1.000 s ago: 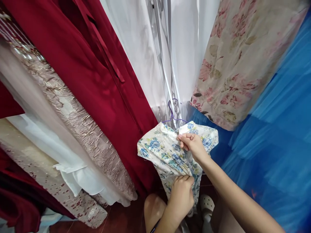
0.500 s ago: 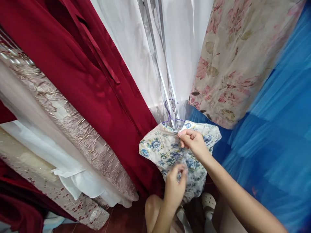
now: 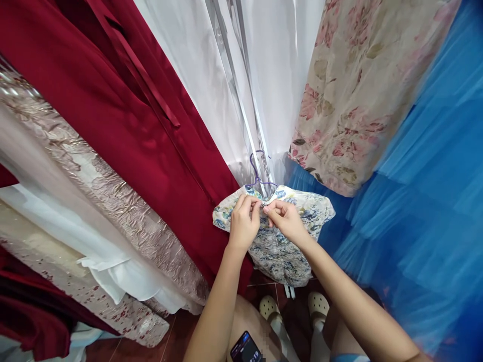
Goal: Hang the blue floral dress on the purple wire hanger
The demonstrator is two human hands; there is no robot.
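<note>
A white blouse with blue and yellow flowers (image 3: 281,251) hangs in front of me on a thin purple hanger (image 3: 257,173). My left hand (image 3: 245,216) pinches the front of its neckline, fingers closed on the edge. Right beside it, my right hand (image 3: 283,216) pinches the neckline too, and the fingertips of both hands nearly meet. Whatever small fastening may lie between them is too small to make out. The blouse's lower part bunches up below my wrists.
Behind the blouse stand white metal bars (image 3: 245,110). A dark red dress (image 3: 151,151) hangs at left, a pink-flowered cloth (image 3: 339,115) and a blue tulle dress (image 3: 411,201) at right. A phone (image 3: 246,347) rests on my leg, above cream clogs (image 3: 318,304).
My left hand has risen from the blouse's middle to the neckline and now pinches it beside my right hand. The phone on my leg has come into view.
</note>
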